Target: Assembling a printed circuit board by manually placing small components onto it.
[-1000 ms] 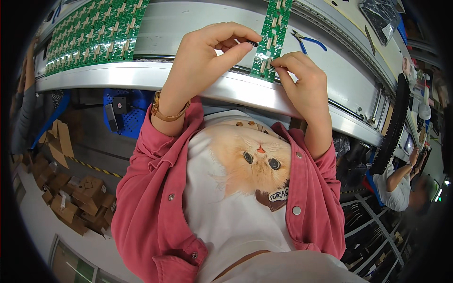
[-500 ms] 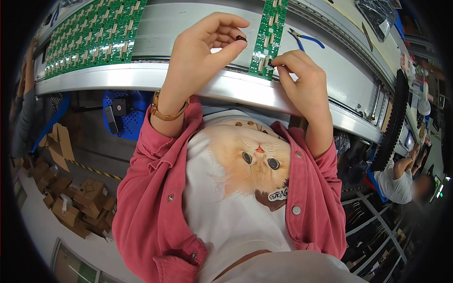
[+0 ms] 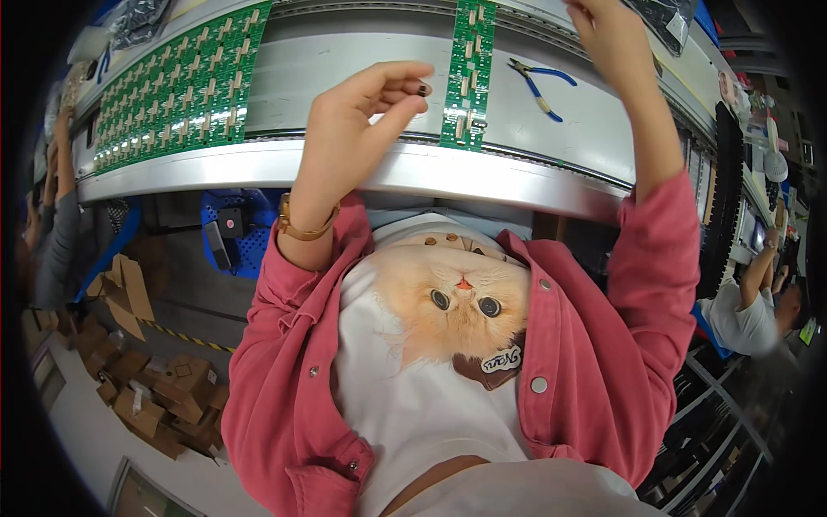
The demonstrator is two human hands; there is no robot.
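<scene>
Near the conveyor's front rail, my left hand (image 3: 357,121) has its fingers curled around a small black part (image 3: 423,90), too small to name closely. Just right of those fingertips lies a narrow strip of green circuit boards (image 3: 468,77) with pale connectors, untouched by either hand. My right hand (image 3: 610,39) reaches to the far right, above the conveyor's back rail. Its fingertips run to the top edge of the picture, so what they hold, if anything, is hidden. Between strip and right arm rest blue-handled cutters (image 3: 543,86), jaws toward the strip.
A large panel of green circuit boards (image 3: 181,90) covers the conveyor's left part. The metal front rail (image 3: 431,172) runs between me and the boards. Dark bagged items (image 3: 668,21) lie at the back right. Other people are at both sides, one person in grey (image 3: 749,319) on the right.
My right hand has left the board strip and swung up and right to the far side. My left hand stays near the strip with its small black part. The view has shifted slightly.
</scene>
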